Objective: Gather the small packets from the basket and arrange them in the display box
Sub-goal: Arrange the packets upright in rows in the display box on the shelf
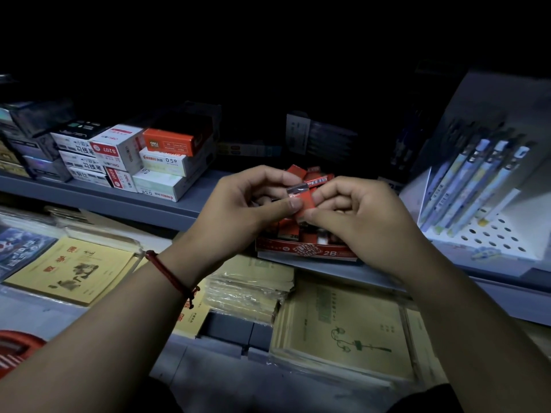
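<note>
Forearms fill the bottom. Left hand (247, 204) and right hand (357, 210) both pinch one small glossy red packet (301, 201) just above the red cardboard display box marked 2B (307, 250) on the grey metal shelf (119, 201). Box holds a jumble of red packets (310, 174), not neat. Red plastic basket (18, 350) lower left, contents hidden. Looks midway: this packet unplaced, tidying left.
</note>
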